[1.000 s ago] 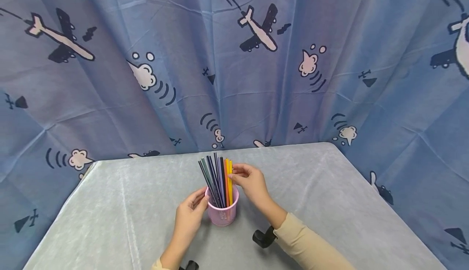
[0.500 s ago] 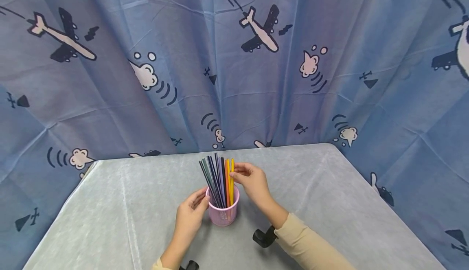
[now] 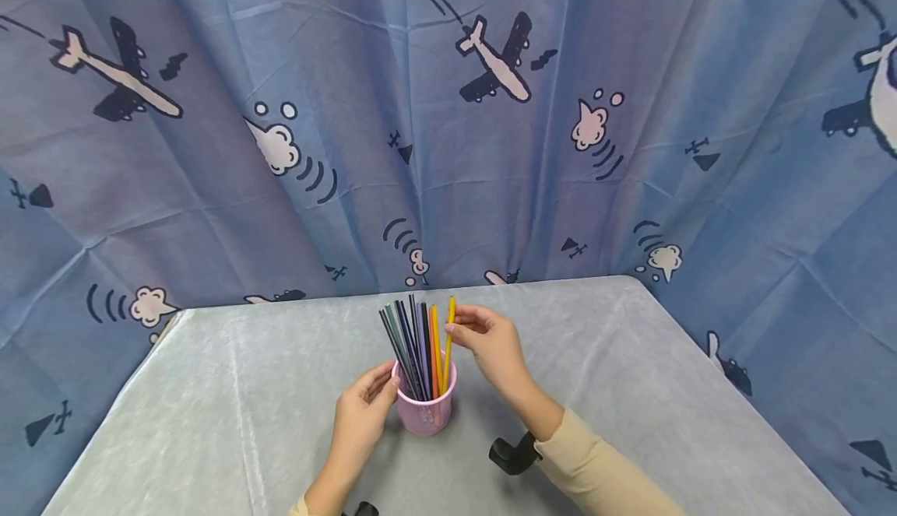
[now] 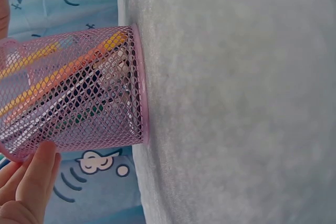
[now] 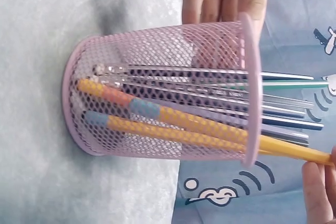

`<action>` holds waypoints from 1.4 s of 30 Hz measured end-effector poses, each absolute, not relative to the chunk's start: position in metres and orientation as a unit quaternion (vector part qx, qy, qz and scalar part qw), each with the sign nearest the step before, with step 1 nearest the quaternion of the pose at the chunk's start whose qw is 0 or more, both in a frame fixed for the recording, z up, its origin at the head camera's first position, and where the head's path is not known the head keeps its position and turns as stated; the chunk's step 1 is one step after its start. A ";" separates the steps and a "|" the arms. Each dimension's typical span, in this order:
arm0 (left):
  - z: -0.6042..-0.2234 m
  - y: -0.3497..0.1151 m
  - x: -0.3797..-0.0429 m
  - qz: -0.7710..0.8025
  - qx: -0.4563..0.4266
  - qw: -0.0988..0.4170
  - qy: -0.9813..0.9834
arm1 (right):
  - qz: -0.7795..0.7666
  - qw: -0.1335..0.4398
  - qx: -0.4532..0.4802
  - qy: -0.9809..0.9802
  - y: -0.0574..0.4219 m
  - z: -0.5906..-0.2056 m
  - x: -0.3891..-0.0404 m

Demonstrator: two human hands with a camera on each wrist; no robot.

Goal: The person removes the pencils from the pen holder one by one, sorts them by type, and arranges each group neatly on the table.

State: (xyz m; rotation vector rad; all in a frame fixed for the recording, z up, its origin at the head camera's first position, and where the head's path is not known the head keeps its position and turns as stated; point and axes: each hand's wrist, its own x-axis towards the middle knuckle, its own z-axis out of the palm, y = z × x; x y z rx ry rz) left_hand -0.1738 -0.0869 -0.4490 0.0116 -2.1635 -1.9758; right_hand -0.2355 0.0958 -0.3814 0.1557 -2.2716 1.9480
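Note:
A pink mesh pencil cup (image 3: 424, 415) stands upright on the table, holding several thin pencils and pens, among them dark, purple, orange and yellow ones. My left hand (image 3: 360, 407) holds the cup's left side near the rim, fingers and thumb on either side. With thumb and fingers my right hand (image 3: 494, 345) pinches a yellow pencil (image 3: 449, 337) near its upper end. That pencil leans slightly right, its lower part still inside the cup. In the right wrist view, the blue-banded end of the yellow pencil (image 5: 210, 125) sits above the cup's bottom. Another yellow pencil (image 5: 173, 132) lies beside it.
A pale grey cloth covers the table (image 3: 210, 422). Behind it hangs a blue curtain (image 3: 350, 111) printed with aeroplanes. A black wrist mount (image 3: 515, 454) sticks out below the right sleeve (image 3: 596, 461).
My right hand has moved slightly up and to the right with the yellow pencil, separating it from the other yellow one. My left hand and the cup have stayed in place.

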 end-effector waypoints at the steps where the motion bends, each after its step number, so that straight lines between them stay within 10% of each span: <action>1: -0.449 -0.087 -0.174 -0.671 0.005 0.106 -0.734 | 0.649 0.073 0.052 -0.756 0.096 -0.380 -0.235; 42: -0.451 -0.088 -0.177 -0.672 0.010 0.108 -0.732 | 0.678 0.133 0.079 -0.718 0.126 -0.330 -0.220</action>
